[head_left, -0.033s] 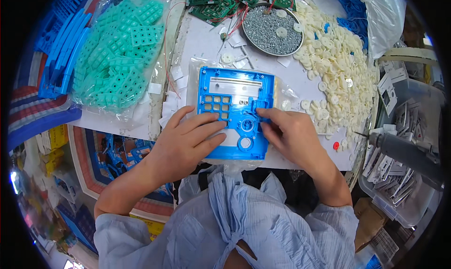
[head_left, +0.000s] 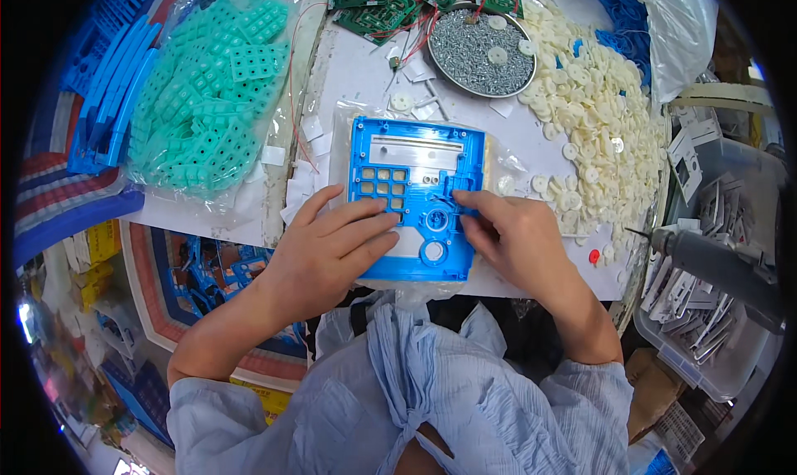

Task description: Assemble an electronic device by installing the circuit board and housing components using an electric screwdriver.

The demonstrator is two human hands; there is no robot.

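Note:
A blue plastic housing [head_left: 422, 196] lies open side up on clear plastic wrap in front of me. It has a grid of square key openings, a long white strip near its far edge and two round rings at lower right. My left hand [head_left: 320, 251] rests on its left side, fingers spread flat near the key openings. At the right wall, my right hand [head_left: 523, 238] is bent over the edge, index fingertip inside by the upper ring and thumb close below. Whether a small part sits under those fingertips is hidden.
Bagged mint-green rubber keypads [head_left: 212, 102] lie left. Beyond the housing are a round dish of screws [head_left: 477, 56] and green circuit boards [head_left: 382, 14] with red wires. Cream plastic discs [head_left: 598, 126] heap at right, near an electric screwdriver [head_left: 714, 272] and a bin [head_left: 730, 375] of white parts.

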